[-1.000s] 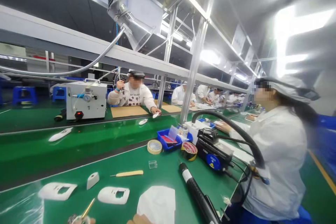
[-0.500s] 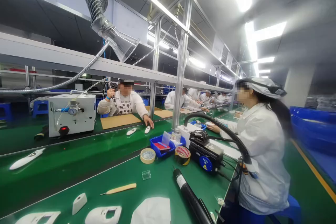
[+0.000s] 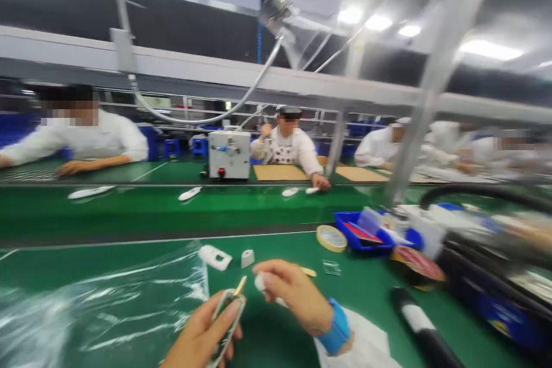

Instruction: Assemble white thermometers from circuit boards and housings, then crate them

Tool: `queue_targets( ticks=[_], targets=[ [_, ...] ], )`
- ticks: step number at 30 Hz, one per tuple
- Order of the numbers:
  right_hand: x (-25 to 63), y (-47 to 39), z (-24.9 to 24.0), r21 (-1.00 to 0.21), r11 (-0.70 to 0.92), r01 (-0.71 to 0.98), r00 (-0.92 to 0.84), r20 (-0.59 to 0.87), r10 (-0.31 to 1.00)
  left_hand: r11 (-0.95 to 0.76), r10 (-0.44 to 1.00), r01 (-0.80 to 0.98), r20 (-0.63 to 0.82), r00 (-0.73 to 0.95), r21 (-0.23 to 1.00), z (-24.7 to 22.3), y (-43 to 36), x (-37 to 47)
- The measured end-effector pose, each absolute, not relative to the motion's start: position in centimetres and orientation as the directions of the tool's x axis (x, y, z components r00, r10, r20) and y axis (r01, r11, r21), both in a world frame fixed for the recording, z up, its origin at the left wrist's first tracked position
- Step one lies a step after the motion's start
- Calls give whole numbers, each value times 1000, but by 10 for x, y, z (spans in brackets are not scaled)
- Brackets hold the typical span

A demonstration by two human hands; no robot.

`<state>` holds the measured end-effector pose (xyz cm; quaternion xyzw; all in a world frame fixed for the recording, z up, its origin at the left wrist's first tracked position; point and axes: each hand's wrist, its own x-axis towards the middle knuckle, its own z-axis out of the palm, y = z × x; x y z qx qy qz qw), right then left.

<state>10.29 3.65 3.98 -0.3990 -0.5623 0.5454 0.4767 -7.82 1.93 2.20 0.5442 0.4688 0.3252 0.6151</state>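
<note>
Low in the middle, my left hand (image 3: pixel 207 330) is closed around an open white device housing (image 3: pixel 225 328), held tilted, with a thin gold-coloured strip (image 3: pixel 241 286) sticking out of its top end. To the right of it, my right hand (image 3: pixel 297 296) pinches a small white piece (image 3: pixel 259 282) between thumb and fingers. Blur hides exactly what that piece is. A blue band (image 3: pixel 335 328) circles the right wrist. Just beyond the hands lie a white shell part (image 3: pixel 214 257) with a cut-out and a small white cap-like part (image 3: pixel 247 258). A white sheet (image 3: pixel 366 333) is under the right forearm.
Clear plastic sheeting (image 3: pixel 129 305) covers the left of the bench. To the right are a tape roll (image 3: pixel 331 238), a blue tray (image 3: pixel 366 236), a small clear part (image 3: pixel 332 267) and a black cylindrical tool (image 3: pixel 425 325). A green conveyor (image 3: pixel 142 215) carries white devices; co-workers sit across.
The view has swung left and down. Both my hands have come into sight, holding things, along with the plastic sheeting. The co-worker seated at right has mostly left the picture.
</note>
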Motion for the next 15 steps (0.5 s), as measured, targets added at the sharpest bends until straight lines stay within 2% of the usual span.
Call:
queue_targets(
  ticks=[7, 15],
  targets=[
    [107, 31, 36, -992, 0, -124, -283, 35, 958, 70, 872, 163, -139, 469, 984, 19, 19, -79],
    [105, 26, 44, -999, 17, 32, -261, 8, 965, 13, 860, 177, -101, 500, 984, 20, 16, -82]
  ],
)
